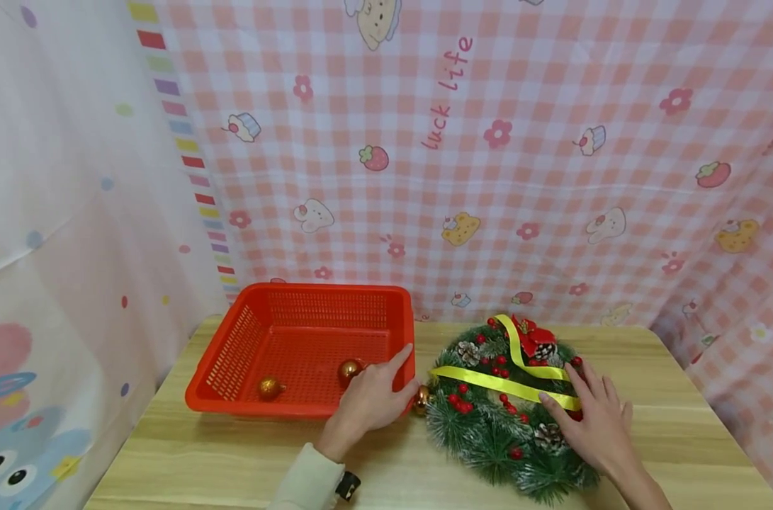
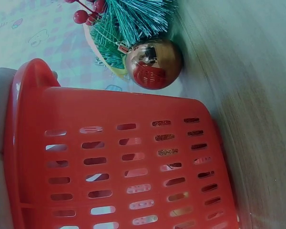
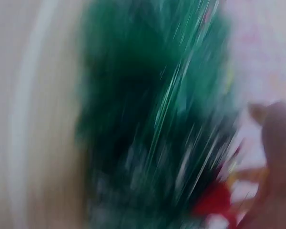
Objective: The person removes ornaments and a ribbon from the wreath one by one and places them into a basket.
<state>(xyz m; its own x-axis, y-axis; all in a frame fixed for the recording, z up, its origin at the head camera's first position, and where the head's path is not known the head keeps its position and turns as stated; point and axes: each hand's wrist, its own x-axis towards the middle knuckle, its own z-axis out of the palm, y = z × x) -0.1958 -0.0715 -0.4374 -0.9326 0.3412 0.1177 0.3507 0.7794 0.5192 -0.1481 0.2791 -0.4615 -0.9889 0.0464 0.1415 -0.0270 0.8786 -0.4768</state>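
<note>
Over the near right corner of the red plastic basket [image 1: 284, 409] lies my left hand [image 1: 373, 397], its index finger and thumb reaching across the right rim. The other fingers are hidden. Inside the basket are a shiny gold bauble [image 1: 350, 372] beside that hand and a glittery gold bauble [image 1: 269, 387]. A shiny copper-gold bauble [image 2: 155, 64] sits outside, between basket and wreath. My right hand [image 1: 593, 418] touches the right side of a green Christmas wreath [image 1: 463, 425], fingers spread by the yellow ribbon [image 1: 501, 383]. The right wrist view is heavily blurred.
The wreath carries red berries [image 1: 460, 404], pinecones [image 1: 550, 437] and a red flower [image 1: 531, 336]. Everything stands on a light wooden table [image 1: 673, 404]. A pink checked cloth [image 1: 456, 212] hangs right behind the table, with a white cloth [image 1: 105, 212] on the left.
</note>
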